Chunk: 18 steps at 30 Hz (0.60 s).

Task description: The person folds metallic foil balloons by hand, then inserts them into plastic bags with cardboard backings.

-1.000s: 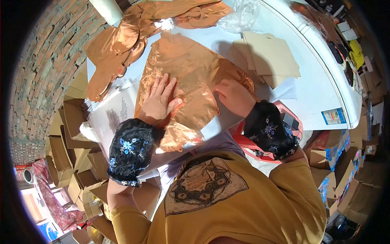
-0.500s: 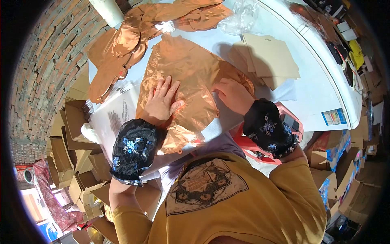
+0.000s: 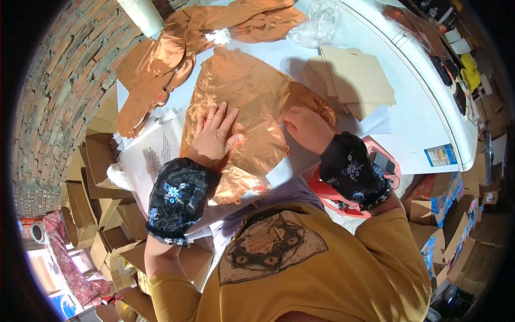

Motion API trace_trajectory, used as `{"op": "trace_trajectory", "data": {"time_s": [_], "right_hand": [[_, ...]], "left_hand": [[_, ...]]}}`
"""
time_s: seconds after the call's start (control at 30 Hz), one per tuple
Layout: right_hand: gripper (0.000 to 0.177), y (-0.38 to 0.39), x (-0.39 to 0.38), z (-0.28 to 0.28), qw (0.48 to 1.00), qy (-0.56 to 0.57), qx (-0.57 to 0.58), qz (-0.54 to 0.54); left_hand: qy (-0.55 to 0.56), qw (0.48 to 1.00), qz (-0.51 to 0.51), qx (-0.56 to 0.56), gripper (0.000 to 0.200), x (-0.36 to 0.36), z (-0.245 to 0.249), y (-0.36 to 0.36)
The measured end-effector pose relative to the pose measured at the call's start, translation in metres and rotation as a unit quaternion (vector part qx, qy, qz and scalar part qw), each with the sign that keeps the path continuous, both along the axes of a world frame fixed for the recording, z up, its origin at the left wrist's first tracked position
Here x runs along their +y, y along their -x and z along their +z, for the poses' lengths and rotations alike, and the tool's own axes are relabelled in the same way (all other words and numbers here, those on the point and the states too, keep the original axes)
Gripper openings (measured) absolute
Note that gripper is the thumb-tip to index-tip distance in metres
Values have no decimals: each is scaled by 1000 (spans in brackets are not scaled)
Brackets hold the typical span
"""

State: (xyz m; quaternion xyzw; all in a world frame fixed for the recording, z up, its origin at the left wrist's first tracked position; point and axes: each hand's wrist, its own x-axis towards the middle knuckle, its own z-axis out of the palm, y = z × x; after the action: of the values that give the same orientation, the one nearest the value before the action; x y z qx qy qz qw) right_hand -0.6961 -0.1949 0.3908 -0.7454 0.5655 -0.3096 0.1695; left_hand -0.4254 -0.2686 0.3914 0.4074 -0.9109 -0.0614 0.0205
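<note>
A flat, creased sheet of copper-coloured foil, which looks like an uninflated foil balloon, lies on the white table in front of me. My left hand rests palm down on its left part, fingers stretched out. My right hand is curled, with thumb and fingertips pinched at the foil's right edge; part of the foil shows beyond the knuckles. More copper foil pieces are heaped at the upper left, and a small white tangle lies beside them.
Tan card sheets are stacked at the right. Clear plastic bags with printed text lie left, and a crumpled clear bag at the back. A pink basket stands by my right sleeve. Cardboard boxes surround the table.
Almost nothing differs. My right fingertips have shifted very slightly at the foil's edge; my left hand stays flat in about the same place.
</note>
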Motion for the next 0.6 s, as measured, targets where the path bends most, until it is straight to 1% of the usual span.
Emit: {"op": "trace_trajectory", "data": {"time_s": [0.1, 0.2, 0.3, 0.4, 0.5, 0.6], "right_hand": [[15, -2, 0, 2, 1000, 14, -1, -9], [15, -5, -4, -1, 999, 30, 39, -3], [16, -4, -3, 5, 999, -18, 47, 12], [17, -1, -11, -1, 1000, -7, 5, 7], [18, 0, -20, -5, 999, -24, 27, -21], [21, -2, -26, -1, 998, -59, 29, -15]], "left_hand": [[0, 1000, 0, 1, 70, 0, 0, 0], [5, 1000, -2, 4, 70, -1, -1, 1], [5, 1000, -3, 3, 70, -1, -1, 2], [-4, 1000, -2, 5, 72, -1, -1, 2], [-1, 1000, -1, 16, 73, -4, -5, 2], [5, 999, 1, 36, 73, -6, -9, 5]]}}
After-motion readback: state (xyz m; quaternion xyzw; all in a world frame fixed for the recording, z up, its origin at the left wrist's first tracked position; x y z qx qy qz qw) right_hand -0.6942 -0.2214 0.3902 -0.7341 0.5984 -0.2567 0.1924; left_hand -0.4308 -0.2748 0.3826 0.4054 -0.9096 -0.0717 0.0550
